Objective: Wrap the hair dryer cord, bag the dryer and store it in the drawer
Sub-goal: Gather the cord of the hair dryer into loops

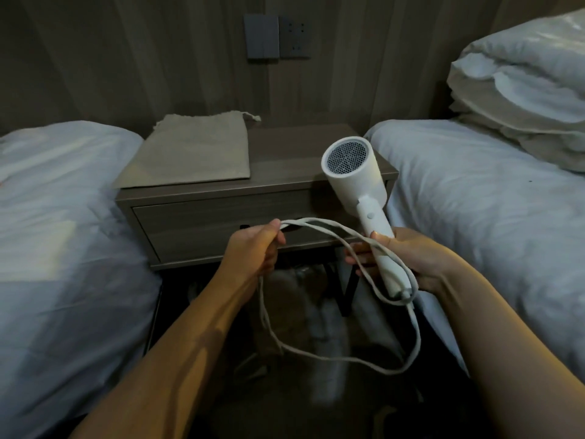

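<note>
A white hair dryer point(354, 172) stands upright in front of the nightstand, its mesh end facing me. My right hand point(408, 258) grips its handle. The white cord point(332, 359) leaves the handle's bottom, hangs in a long loop toward the floor and comes up to my left hand point(256, 248), which is closed on it. From there the cord crosses over to the handle. A beige drawstring bag point(193, 150) lies flat on the left of the nightstand top. The drawer point(221, 220) below is closed.
The wooden nightstand point(300, 153) stands between two beds with white bedding, one bed point(63, 232) on the left and the other bed point(490, 217) on the right. Pillows point(522, 99) are stacked at the far right. A wall socket panel point(278, 36) sits above.
</note>
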Motion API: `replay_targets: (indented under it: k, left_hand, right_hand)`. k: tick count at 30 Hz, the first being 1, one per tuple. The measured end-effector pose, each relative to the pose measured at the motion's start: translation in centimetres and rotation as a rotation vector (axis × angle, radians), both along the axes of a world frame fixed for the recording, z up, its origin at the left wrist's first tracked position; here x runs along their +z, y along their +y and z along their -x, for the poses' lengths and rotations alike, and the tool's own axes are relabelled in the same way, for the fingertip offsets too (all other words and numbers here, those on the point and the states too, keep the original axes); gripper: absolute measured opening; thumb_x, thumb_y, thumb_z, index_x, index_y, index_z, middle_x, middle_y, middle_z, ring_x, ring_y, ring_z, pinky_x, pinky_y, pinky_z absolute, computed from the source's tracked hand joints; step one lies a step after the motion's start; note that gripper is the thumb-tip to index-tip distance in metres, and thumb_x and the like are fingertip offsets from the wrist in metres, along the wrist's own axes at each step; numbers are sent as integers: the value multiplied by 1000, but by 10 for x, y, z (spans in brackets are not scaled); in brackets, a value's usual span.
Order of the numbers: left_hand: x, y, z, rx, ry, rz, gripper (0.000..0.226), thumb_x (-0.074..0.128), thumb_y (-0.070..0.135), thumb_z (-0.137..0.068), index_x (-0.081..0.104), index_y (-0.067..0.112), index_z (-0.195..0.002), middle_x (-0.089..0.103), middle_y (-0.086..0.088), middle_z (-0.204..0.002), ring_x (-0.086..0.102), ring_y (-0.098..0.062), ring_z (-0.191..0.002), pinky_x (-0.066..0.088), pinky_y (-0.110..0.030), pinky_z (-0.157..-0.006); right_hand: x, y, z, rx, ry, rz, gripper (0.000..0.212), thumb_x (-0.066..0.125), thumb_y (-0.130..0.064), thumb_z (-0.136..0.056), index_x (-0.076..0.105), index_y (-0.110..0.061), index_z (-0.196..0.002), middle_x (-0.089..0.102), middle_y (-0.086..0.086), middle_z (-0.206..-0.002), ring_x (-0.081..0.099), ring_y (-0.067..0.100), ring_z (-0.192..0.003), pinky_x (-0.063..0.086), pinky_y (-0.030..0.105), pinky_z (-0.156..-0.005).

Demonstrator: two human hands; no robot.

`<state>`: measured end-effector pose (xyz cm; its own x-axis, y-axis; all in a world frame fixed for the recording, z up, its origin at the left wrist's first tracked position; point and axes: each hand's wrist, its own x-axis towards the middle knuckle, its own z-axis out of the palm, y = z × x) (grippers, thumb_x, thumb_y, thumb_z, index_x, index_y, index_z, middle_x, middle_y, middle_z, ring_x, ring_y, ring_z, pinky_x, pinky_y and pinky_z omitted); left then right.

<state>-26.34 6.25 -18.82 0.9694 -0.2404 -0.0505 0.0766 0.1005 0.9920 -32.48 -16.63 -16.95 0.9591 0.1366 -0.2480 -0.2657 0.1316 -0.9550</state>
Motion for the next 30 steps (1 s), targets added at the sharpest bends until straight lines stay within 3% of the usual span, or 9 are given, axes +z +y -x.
replay_targets:
  k: [4,6,10,13,15,20,23,27,30]
  left_hand:
    - [6,-6,11,-80,-257,-262,36,50,21,-94,64,12,-62,42,9,-35,36,-2,-36,31,-15,-44]
    - [8,-12,20,-165,-404,-397,30,53,19,-92,69,10,-68,53,12,-39,46,1,-41,35,-12,-50]
    - [4,-19,28,-186,-576,-466,25,58,26,-87,68,21,-65,65,-15,-59,50,-4,-53,38,-18,-55]
    - [6,-13,20,-235,-455,-413,24,57,18,-91,66,17,-68,57,8,-46,49,2,-46,37,-10,-52]
    - [3,-4,10,-353,-305,-386,25,55,16,-91,64,18,-68,56,8,-47,51,-2,-49,42,-14,-56]
    - [-31,18,-17,-560,-130,-705,19,57,15,-90,67,16,-74,69,-2,-80,62,-12,-81,48,-29,-83]
    - [-49,16,-18,-559,21,-674,15,53,11,-92,63,16,-82,67,-7,-90,62,-5,-76,48,-13,-69]
    - [-55,5,-16,-426,105,-547,14,46,8,-96,53,11,-84,66,-9,-71,67,-12,-52,53,-21,-52]
    - [-43,1,-16,-354,1,-500,14,51,10,-93,59,8,-82,67,-9,-68,66,-13,-48,54,-22,-50]
  right_hand:
    - [3,7,1,10,-59,220,94,82,-66,-36,66,-1,-101,75,10,-86,70,15,-77,56,25,-67]
    - [4,12,0,-11,-61,299,73,82,-48,-58,62,3,-107,71,9,-81,68,14,-69,55,24,-63]
    - [3,21,-2,44,-71,414,38,80,-10,-65,63,0,-97,75,12,-83,71,26,-79,56,40,-79]
    - [7,23,-1,-48,-132,414,21,72,4,-71,56,-1,-83,66,5,-56,63,19,-51,52,30,-53]
    - [12,22,-1,-154,-187,336,19,68,9,-73,53,0,-82,62,2,-48,57,14,-41,48,24,-45]
    - [20,2,-6,-435,-279,183,18,63,8,-77,52,-5,-75,58,2,-44,53,12,-38,47,22,-43]
    - [18,-16,-8,-559,-253,229,13,66,5,-75,55,1,-78,59,7,-47,54,16,-42,49,26,-47]
    - [7,-26,-8,-620,-215,345,18,70,3,-72,54,-5,-78,58,14,-56,56,19,-44,50,33,-54]
    - [2,-29,-9,-618,-213,528,18,71,-1,-72,55,-8,-78,61,14,-61,58,11,-42,51,24,-48]
